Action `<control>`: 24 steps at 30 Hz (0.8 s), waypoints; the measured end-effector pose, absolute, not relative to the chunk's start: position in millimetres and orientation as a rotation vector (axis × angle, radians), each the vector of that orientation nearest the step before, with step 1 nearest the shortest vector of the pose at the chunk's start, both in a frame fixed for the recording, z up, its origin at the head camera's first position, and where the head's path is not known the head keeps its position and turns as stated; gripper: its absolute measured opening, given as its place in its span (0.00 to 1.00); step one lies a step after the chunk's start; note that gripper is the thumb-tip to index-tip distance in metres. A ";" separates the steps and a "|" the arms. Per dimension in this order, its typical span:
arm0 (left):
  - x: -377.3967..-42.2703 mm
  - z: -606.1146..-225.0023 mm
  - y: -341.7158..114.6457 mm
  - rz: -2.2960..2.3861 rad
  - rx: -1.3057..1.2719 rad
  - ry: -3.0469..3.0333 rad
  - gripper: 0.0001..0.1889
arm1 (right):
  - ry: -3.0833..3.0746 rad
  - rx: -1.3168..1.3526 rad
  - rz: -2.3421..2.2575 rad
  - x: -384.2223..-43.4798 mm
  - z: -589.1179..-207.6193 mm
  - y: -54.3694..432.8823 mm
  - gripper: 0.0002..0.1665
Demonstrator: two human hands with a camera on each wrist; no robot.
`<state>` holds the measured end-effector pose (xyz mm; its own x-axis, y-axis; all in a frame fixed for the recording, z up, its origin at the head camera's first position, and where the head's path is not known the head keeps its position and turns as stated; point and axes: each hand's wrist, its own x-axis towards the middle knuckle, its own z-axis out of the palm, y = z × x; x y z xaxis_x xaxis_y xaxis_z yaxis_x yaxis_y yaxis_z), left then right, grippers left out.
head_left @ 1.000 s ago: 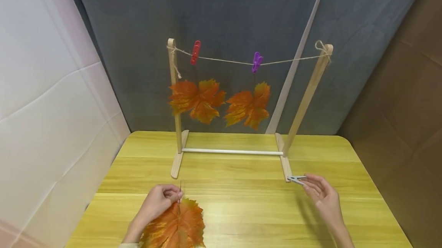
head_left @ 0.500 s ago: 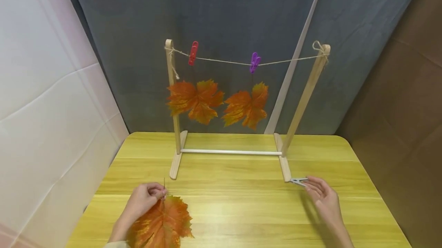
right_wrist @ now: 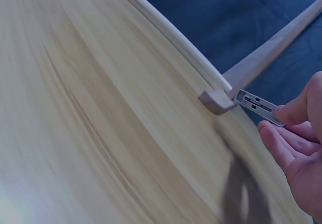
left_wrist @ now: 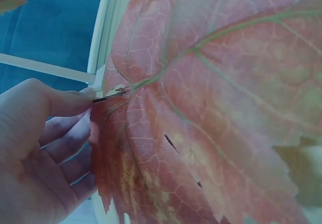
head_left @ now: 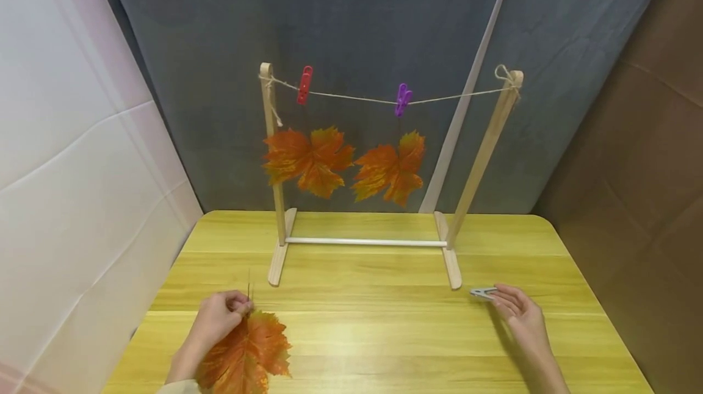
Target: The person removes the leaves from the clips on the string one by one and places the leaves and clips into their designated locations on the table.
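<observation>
My left hand [head_left: 218, 319] pinches the thin stem of an orange maple-like leaf [head_left: 254, 348] at the table's front left. In the left wrist view the veined leaf [left_wrist: 216, 98] fills much of the picture, its stem between thumb and fingers of the hand [left_wrist: 35, 138]. Over the right side of the table, my right hand [head_left: 524, 318] holds a grey clothespin [head_left: 481, 293] by one end between thumb and fingers. The clothespin [right_wrist: 257, 106] shows narrow side up in the right wrist view, with nothing in its tip.
A wooden stand [head_left: 489, 156] with a white crossbar [head_left: 365, 241] stands at the back of the table [head_left: 357, 321]. From its string [head_left: 357, 97], a red clothespin [head_left: 304, 85] and a purple clothespin [head_left: 403, 100] hold two orange leaves [head_left: 315, 159]. Grey cloth [head_left: 351, 16] hangs behind.
The left hand has moved left with the leaf. The right hand has shifted slightly right and toward me, and the grey clothespin has turned; its handles now look closer together.
</observation>
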<state>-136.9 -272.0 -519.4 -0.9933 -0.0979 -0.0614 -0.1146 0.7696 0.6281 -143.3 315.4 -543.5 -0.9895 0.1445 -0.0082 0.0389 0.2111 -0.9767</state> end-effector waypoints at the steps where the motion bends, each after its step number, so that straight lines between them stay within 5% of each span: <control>1: -137.8 -520.9 -272.2 1.039 -0.177 2.932 0.03 | -2.389 -0.196 1.901 -144.0 -544.9 317.2 0.27; 24: -147.8 -541.4 -282.2 0.962 -0.100 3.010 0.03 | -2.699 -0.185 1.460 -155.2 -568.1 333.6 0.22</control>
